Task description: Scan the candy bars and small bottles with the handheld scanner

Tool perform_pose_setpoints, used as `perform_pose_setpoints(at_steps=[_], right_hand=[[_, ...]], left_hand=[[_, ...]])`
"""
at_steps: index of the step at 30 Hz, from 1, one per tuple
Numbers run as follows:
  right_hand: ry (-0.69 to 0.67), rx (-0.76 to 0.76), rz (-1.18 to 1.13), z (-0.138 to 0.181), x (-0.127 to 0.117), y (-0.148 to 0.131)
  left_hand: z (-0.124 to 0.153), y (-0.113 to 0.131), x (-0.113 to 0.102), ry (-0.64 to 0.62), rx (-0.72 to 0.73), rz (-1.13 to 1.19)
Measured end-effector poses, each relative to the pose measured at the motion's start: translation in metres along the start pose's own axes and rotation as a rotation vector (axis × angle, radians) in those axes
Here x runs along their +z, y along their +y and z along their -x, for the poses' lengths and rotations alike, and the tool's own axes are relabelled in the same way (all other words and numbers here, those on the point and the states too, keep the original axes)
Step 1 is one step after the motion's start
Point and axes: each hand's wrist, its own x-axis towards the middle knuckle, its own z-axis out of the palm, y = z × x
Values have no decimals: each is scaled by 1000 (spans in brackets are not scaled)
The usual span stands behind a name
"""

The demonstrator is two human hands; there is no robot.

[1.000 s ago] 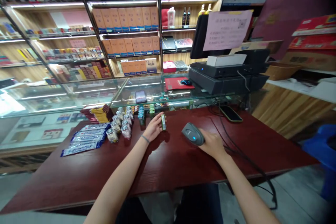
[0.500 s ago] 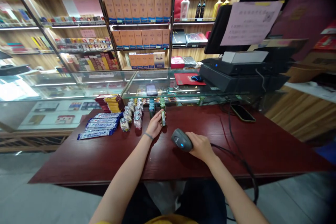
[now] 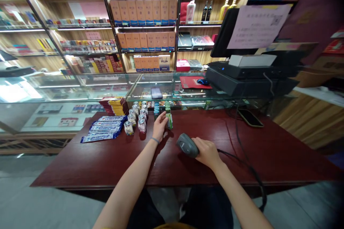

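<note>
My left hand (image 3: 160,126) is closed round a small green bottle (image 3: 169,121), which stands low over the dark red table (image 3: 107,164) at the near end of a row of green bottles (image 3: 167,108). My right hand (image 3: 205,151) grips a grey barcode scanner (image 3: 186,145) whose head points left toward the bottle. The scanner's black cable (image 3: 242,161) trails off to the right. A row of blue-capped bottles (image 3: 156,111) stands just left of the green ones.
Small glass jars (image 3: 135,118), blue snack packets (image 3: 103,128) and a stack of red and yellow packs (image 3: 114,105) lie left of my left hand. A phone (image 3: 250,117) lies at the right. A cash register (image 3: 249,75) sits on the glass counter (image 3: 107,89); stocked shelves stand behind.
My left hand has carried the green bottle away from the scanner and lowered it toward the row of green bottles. My right hand with the scanner has dropped slightly; the view has shifted.
</note>
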Motion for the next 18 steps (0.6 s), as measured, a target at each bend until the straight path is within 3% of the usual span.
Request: perform_pose_setpoints(at_steps=[3, 6, 18], right_hand=[[24, 6, -1, 0, -1, 1], [51, 9, 4, 1, -2, 2], [139, -1, 4, 0, -6, 4]], left_hand=[[-4, -4, 3, 131, 237, -342], [-11, -8, 5, 187, 365, -576], [-33, -21, 0, 191, 417, -751]])
